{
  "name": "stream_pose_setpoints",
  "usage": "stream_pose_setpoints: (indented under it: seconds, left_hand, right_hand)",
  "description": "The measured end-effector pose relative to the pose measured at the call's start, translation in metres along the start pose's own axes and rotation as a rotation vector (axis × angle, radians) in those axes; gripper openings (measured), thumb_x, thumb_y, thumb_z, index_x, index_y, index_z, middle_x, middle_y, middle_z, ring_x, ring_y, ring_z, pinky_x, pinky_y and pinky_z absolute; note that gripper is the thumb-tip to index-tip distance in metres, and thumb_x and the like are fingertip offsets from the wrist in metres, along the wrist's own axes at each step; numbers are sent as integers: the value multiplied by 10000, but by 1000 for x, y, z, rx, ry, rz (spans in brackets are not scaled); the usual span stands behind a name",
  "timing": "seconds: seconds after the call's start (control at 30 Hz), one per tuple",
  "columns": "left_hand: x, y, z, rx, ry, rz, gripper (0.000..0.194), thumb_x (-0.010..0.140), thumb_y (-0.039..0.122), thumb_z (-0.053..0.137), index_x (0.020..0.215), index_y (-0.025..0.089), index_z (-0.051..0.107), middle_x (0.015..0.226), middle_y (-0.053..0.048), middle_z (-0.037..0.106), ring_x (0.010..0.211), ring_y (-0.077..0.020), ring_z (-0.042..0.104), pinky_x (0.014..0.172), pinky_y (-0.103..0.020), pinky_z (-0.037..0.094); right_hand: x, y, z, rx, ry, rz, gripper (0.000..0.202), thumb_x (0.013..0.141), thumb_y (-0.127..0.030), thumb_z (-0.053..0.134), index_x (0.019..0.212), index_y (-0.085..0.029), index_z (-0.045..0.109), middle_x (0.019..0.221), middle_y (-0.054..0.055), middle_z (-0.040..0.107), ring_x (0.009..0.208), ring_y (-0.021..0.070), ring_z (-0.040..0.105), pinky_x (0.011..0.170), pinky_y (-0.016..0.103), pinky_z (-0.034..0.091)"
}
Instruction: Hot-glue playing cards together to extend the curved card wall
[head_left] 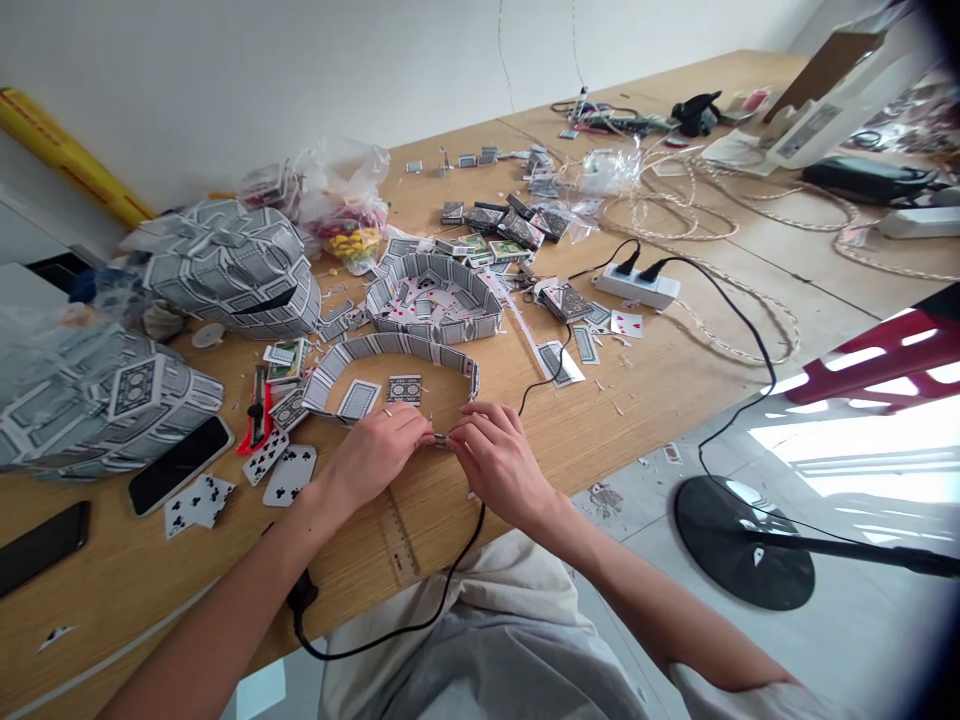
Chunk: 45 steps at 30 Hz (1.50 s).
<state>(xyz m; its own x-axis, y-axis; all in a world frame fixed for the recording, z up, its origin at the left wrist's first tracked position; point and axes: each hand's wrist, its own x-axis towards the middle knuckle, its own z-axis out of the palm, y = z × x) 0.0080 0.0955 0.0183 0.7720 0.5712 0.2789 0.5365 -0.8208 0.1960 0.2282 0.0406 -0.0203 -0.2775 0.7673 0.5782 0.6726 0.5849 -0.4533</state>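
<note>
A curved band of folded playing cards [390, 345] stands on edge on the table in front of me. My left hand [379, 450], a ring on one finger, pinches the near side of the band. Close beside it, my right hand [499, 460] grips the same band with fingers pressed together; a short piece shows between the two hands. Within the loop lie a patterned card [359, 399] and a dark patterned card [405, 389]. Just behind stands a finished-looking ring of folded cards [435, 325], with loose cards inside it.
Left are big card-built shapes [232, 265], a phone [181, 465], a red cutter [257, 412] and loose cards [291, 474]. A power strip [637, 287] is at right, its black cable crossing the table. A ruler [399, 540] lies near the front edge; card boxes [517, 228] lie behind.
</note>
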Motion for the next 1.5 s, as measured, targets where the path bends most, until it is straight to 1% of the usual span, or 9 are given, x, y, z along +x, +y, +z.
stream_pose_setpoints:
  seconds: [0.07, 0.13, 0.17, 0.27, 0.4, 0.7, 0.93, 1.27, 1.5]
  left_hand:
    - [-2, 4, -5, 23, -4, -27, 63, 1045, 204, 640, 1084, 183, 684, 1092, -72, 767, 1088, -265, 717, 983, -437, 576]
    - [-6, 11, -12, 47, 21, -81, 220, 1024, 207, 677, 1242, 184, 664, 1231, -93, 752, 1187, -284, 696, 1060, -469, 554]
    - [-8, 16, -15, 58, 48, -115, 289, 1023, 211, 682, 1308, 186, 642, 1272, -101, 742, 1221, -288, 686, 1092, -477, 541]
    - [-16, 30, -20, 84, 104, -182, 292, 1042, 200, 649, 1334, 194, 636, 1259, -95, 744, 1198, -273, 699, 1084, -456, 546]
    - [-23, 40, -17, 100, 94, -171, 273, 1057, 156, 610, 1324, 191, 651, 1217, -83, 758, 1125, -245, 724, 1035, -425, 559]
    - [-22, 34, -9, 79, 163, -97, 117, 1059, 139, 611, 1108, 203, 696, 1108, -45, 799, 1046, -210, 758, 969, -384, 557]
    - [-19, 23, -3, 37, 182, -81, 124, 1041, 169, 659, 1151, 194, 712, 1162, -56, 804, 1110, -219, 762, 1027, -387, 566]
    - [-13, 17, -1, -6, 183, -49, 131, 1048, 175, 645, 1130, 207, 742, 1115, -41, 805, 1040, -192, 768, 975, -346, 586]
    - [-8, 15, -1, -62, 91, -51, 135, 1066, 168, 601, 1144, 196, 707, 1162, -49, 797, 1107, -210, 749, 1015, -375, 578]
  right_hand:
    - [1, -1, -1, -18, 1, 4, 83, 1051, -163, 633, 999, -213, 673, 966, 68, 784, 1206, 311, 652, 1028, 483, 480]
    - [1, -2, -4, -22, -9, 11, 32, 1037, -199, 672, 1067, -204, 677, 1020, 86, 787, 1227, 329, 645, 1055, 502, 479]
    - [0, -3, -5, -16, -16, 15, 94, 1026, -226, 698, 1114, -199, 676, 1067, 97, 788, 1235, 335, 643, 1063, 508, 481]
    - [-2, -4, -7, 9, -20, 16, 227, 1002, -270, 745, 1200, -189, 672, 1178, 111, 783, 1248, 338, 636, 1067, 512, 489]
    - [-6, -6, -6, 36, 28, -9, 137, 1020, -195, 702, 1157, -188, 696, 1136, 84, 797, 1222, 311, 644, 1054, 488, 501]
    - [-13, -4, -5, 69, 64, -13, 124, 1012, -177, 714, 1128, -219, 707, 1104, 63, 807, 1192, 283, 676, 1043, 467, 526]
    - [-15, -3, -3, 97, 82, -6, 129, 1010, -140, 706, 1121, -205, 695, 1078, 58, 808, 1179, 263, 680, 1045, 445, 543]
    - [-14, -3, -2, 104, 91, 8, 127, 1021, -116, 674, 1103, -210, 701, 1056, 53, 813, 1160, 264, 690, 1007, 440, 553]
    - [-10, -8, -3, 103, 99, 42, 119, 1022, -113, 650, 1040, -223, 693, 986, 52, 808, 1150, 280, 700, 965, 444, 556]
